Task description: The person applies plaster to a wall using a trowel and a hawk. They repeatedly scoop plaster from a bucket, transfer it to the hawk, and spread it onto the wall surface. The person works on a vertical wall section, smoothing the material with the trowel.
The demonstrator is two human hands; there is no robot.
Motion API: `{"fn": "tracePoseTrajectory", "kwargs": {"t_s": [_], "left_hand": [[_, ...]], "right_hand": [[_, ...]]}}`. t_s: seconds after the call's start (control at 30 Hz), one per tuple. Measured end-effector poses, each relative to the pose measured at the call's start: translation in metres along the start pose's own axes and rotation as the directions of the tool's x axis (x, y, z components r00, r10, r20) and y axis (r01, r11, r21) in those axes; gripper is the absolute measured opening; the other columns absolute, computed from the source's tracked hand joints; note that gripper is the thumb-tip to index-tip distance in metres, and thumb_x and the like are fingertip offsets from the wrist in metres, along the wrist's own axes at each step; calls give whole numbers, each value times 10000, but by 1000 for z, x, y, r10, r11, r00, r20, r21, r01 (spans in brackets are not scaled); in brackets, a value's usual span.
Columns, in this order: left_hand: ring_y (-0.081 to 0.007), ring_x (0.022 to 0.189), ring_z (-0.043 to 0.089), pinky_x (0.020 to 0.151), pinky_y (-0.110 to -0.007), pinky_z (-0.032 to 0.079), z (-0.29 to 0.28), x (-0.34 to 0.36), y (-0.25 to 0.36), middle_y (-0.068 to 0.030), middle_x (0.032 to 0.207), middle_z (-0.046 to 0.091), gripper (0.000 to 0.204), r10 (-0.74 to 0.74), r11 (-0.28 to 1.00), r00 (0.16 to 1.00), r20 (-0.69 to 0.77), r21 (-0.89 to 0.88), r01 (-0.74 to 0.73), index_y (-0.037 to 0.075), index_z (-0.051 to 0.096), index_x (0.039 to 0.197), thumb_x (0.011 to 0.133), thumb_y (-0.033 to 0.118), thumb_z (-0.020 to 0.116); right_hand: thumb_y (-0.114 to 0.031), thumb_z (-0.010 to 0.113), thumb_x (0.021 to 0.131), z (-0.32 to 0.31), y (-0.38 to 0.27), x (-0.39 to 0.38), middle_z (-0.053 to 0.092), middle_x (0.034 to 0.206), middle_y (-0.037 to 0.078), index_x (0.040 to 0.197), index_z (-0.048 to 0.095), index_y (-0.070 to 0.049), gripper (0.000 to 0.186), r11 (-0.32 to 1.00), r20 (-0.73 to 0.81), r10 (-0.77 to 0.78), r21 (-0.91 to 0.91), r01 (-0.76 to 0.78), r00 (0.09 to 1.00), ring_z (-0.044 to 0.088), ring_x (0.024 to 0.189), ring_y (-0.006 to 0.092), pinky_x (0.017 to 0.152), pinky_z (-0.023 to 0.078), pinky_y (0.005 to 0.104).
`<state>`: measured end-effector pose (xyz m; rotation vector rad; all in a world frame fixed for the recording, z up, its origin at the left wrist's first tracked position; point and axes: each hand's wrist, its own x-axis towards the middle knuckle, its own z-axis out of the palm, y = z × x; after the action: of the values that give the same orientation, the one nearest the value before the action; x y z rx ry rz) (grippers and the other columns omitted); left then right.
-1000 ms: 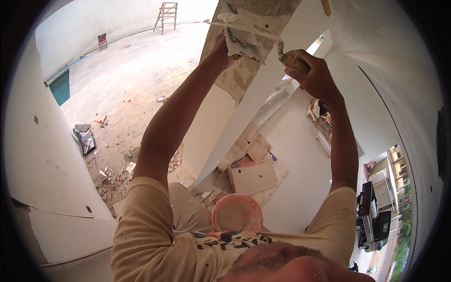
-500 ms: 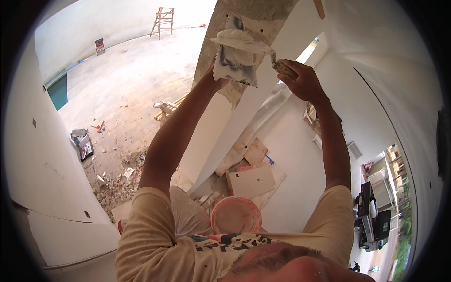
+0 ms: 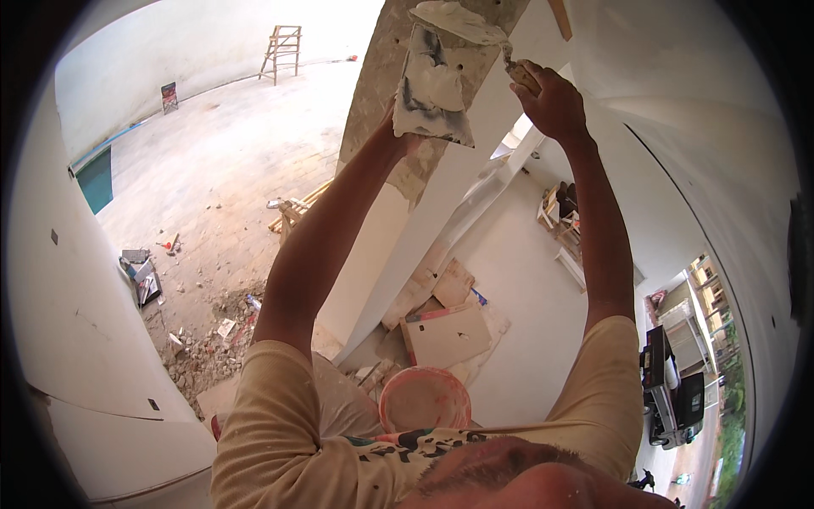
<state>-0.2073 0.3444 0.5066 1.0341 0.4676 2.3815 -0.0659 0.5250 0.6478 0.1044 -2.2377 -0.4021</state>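
My left hand (image 3: 402, 134) grips a flat dark plaster board (image 3: 409, 117) from below, its fingers mostly hidden behind it. White wet plaster (image 3: 434, 85) covers much of the board's face. Above and to the right, my right hand (image 3: 553, 103) is closed round the worn handle of a trowel (image 3: 524, 81). Its plaster-coated blade (image 3: 458, 21) points left, just past the board's far edge and close against a rough grey concrete surface (image 3: 366, 102). Whether the blade touches that surface is hard to tell.
Below me stands a red-rimmed bucket (image 3: 424, 399), beside cardboard pieces (image 3: 449, 332) on the floor. Rubble (image 3: 199, 360) lies at the lower left. A wooden ladder-like stand (image 3: 281, 53) is far off, near a pool (image 3: 95, 180). A dark vehicle (image 3: 671, 390) is at right.
The trowel blade has moved up and right from over the board to the concrete beyond it. My right hand has risen with it; the board has shifted slightly right.
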Motion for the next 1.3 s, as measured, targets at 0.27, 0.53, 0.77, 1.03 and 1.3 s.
{"fn": "tracePoseTrajectory", "kwargs": {"t_s": [0.27,0.53,0.77,1.03,1.3], "left_hand": [[-258,1024,633,786,-444,521,33,131,1,-98,1203,611,427,46,996,914,-403,86,-12,101,552,1261,969,413,552],[-255,1084,628,852,-466,559,49,180,-10,-79,1240,592,425,68,998,840,-539,46,-52,159,490,1326,987,414,516],[-252,1118,619,850,-465,565,46,177,-10,-77,1301,571,461,42,999,838,-544,26,-33,181,469,1361,989,450,500],[-277,1139,603,872,-486,548,69,150,-5,-92,1318,550,432,-10,995,893,-450,-90,-34,175,474,1343,996,433,487],[-287,1031,650,785,-477,562,33,121,-6,-98,1214,592,405,-72,972,934,-349,-233,-12,139,486,1293,984,398,530]], "right_hand": [[-431,635,874,-46,49,148,712,917,185,1153,673,-72,456,955,9,86,-285,-80,996,692,915,339,809,547,438],[-433,657,856,-78,70,108,697,875,128,1175,673,-57,493,965,-12,191,-178,-190,982,679,807,233,768,530,405],[-452,675,843,-76,75,58,718,1017,172,1266,635,-57,580,973,17,229,-32,-228,973,697,955,303,856,539,411],[-446,683,847,-32,58,76,721,1036,147,1289,618,-79,578,973,97,222,48,-227,970,703,948,286,868,543,392],[-426,696,856,-26,50,49,720,978,155,1200,645,-28,529,972,17,156,173,-157,988,698,878,254,825,537,371]]}}
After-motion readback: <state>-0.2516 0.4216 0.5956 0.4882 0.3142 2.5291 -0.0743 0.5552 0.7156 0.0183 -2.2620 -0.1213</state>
